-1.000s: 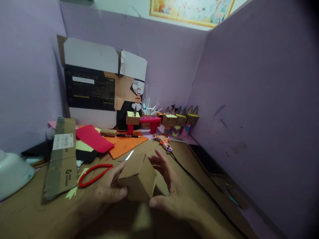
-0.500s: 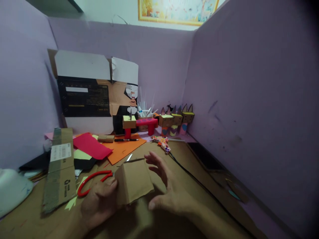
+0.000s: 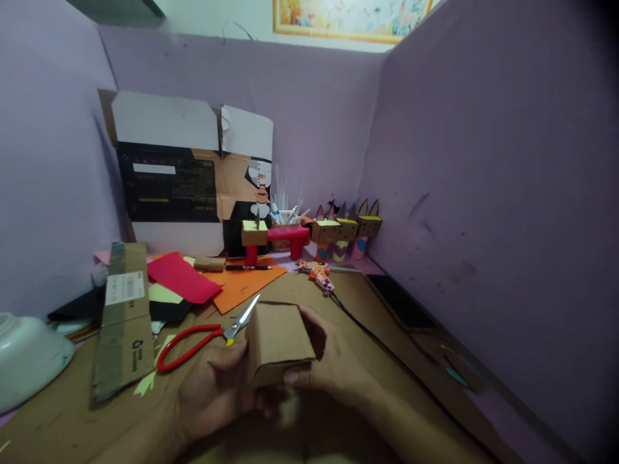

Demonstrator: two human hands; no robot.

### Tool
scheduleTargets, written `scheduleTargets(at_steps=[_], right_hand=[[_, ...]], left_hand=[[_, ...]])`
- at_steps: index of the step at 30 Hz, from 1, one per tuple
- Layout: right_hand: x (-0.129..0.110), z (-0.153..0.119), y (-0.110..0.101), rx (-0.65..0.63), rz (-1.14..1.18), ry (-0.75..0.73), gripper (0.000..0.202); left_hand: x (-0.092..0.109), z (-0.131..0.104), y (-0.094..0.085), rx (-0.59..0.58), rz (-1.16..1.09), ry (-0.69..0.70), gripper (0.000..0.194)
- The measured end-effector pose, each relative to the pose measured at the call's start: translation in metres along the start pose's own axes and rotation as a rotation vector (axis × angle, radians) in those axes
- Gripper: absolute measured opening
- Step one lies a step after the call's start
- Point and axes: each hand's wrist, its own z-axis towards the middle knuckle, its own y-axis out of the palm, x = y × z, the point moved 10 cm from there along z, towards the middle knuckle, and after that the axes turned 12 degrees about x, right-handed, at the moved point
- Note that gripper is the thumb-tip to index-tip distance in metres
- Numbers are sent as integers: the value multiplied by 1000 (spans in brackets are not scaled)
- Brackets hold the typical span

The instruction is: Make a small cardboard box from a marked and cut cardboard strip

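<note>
A small brown cardboard box (image 3: 284,334) is held between both hands above the table. My left hand (image 3: 213,390) supports its left side, thumb along the edge and fingers underneath. On the right side, my right hand (image 3: 329,357) grips the box with its thumb at the lower front edge and fingers behind it. Red-handled scissors (image 3: 188,348) lie just behind my left hand, blades pointing towards the far right and partly spread. The far sides of the box are hidden.
A flattened carton (image 3: 169,177) leans on the back wall. Orange paper (image 3: 249,287), red paper (image 3: 184,277) and a cardboard strip (image 3: 123,322) lie left. A patterned glue gun (image 3: 319,278) trails a black cord (image 3: 387,354) on the right. Eared cardboard figures (image 3: 345,231) stand behind; a white bowl (image 3: 31,361) sits left.
My right hand has closed onto the box's right side, having been open and apart from it. The box has shifted slightly right and turned, uncovering more of the scissors.
</note>
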Motion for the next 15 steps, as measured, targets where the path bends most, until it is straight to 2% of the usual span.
scheduleTargets(at_steps=[2,5,10,15], right_hand=[[0,2,-3,14,-21,5,62],[0,4,-9,49,-85,2,63],[7,3,-12,58,-266,-3,70],[11,1,-4,21,-298,-82,74]], left_hand=[[1,0,-3,48,32,8,36],[10,-1,-11,181,124,82,35],[32,-9,-12,302,202,257,62],[21,-7,-16,344,80,262,69]])
